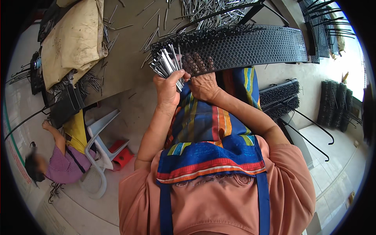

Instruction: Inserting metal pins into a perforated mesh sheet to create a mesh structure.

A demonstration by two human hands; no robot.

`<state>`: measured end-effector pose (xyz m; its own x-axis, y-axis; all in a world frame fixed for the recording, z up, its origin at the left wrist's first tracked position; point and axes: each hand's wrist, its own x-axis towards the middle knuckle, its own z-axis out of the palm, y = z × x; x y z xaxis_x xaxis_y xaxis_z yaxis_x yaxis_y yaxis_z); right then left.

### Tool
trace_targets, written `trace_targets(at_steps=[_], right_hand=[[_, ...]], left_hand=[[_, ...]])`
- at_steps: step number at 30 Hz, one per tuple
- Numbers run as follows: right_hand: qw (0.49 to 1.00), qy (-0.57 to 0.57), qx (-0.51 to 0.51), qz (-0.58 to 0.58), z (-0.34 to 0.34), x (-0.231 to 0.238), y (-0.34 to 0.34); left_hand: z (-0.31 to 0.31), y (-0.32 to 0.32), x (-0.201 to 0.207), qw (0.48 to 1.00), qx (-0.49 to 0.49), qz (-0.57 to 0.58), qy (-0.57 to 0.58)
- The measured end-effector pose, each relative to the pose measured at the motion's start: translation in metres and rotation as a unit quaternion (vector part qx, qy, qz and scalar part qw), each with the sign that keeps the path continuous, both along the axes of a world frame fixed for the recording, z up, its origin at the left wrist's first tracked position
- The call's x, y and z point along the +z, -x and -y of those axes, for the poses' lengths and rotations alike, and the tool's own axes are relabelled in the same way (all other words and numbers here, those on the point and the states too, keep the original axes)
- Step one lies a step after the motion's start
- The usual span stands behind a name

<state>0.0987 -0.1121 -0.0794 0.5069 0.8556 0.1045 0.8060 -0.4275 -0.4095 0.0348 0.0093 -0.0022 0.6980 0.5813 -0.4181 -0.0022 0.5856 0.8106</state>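
Note:
My left hand [167,85] is closed around a thick bundle of silvery metal strips [167,64], their ends fanned out above the fist. Across my lap lies a long, curved black perforated panel [254,46], with black strip ends bristling along its far edge and left end. My right hand [203,86] reaches under the panel's near edge, beside the left fist. Its fingers show through the holes, stretched out against the underside. The right thumb is mostly hidden.
Loose metal strips [217,9] lie heaped on the brown table [133,37] ahead. Stained tan sheeting [72,43] covers its left part. More bristled black panels [280,98] stand at the right, with long hooked rods. At the left, another person [66,162] sits by a grey plastic chair [98,172].

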Motion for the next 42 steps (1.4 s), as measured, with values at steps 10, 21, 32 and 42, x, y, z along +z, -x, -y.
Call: trace_targets(at_steps=[10,21,32,42], right_hand=[[1.0,0.016,-0.022,-0.012,-0.002,-0.002,0.002],[0.999,0.012,0.035,-0.03,0.007,0.003,0.002],[0.996,0.064,0.032,0.053,0.019,-0.007,0.009],[0.998,0.069,0.011,-0.003,-0.003,-0.004,0.0]], left_hand=[[0.011,-0.003,0.002,0.996,0.068,0.043,-0.026],[0.025,0.001,-0.019,0.996,0.066,0.03,-0.044],[0.015,0.012,-0.015,0.996,0.076,0.036,-0.043],[0.01,0.019,-0.008,0.999,0.012,0.023,-0.033]])
